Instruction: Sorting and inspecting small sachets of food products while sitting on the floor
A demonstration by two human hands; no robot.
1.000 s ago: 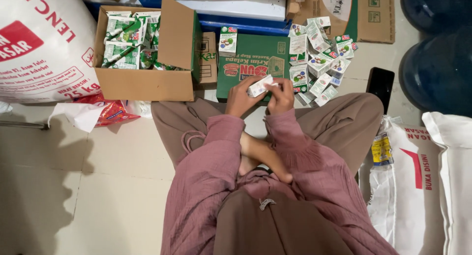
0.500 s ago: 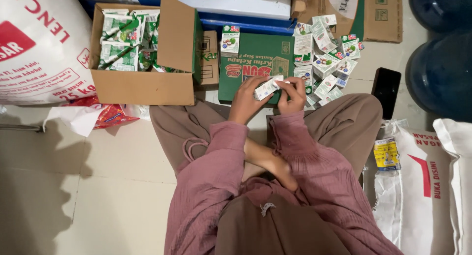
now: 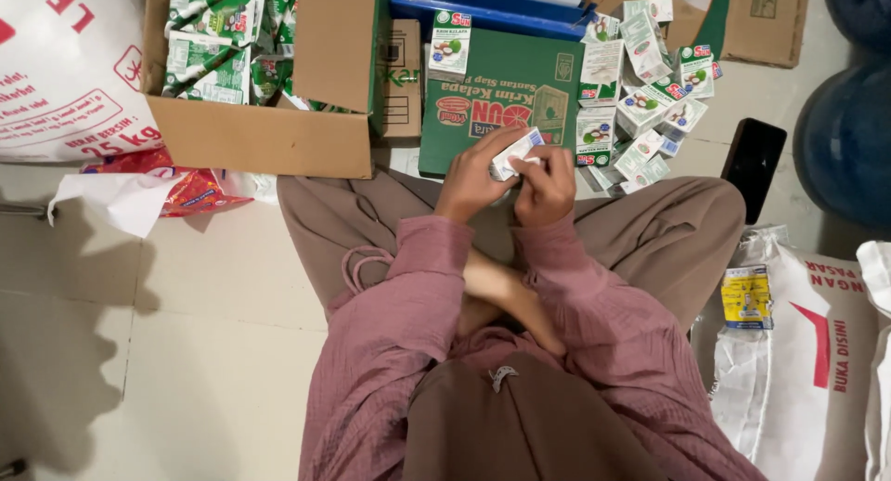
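Head view is showing both hands working one small white carton (image 3: 517, 153) above the lap: the left hand (image 3: 475, 177) is gripping its lower end while the right hand (image 3: 544, 182) is pinching its edge. Compared with a second ago, the carton is sitting lower and nearer the body (away from the loose pile of cartons (image 3: 640, 101)). An open cardboard box (image 3: 264, 133) is waiting at the left, a flat green box (image 3: 501, 91) lying just ahead.
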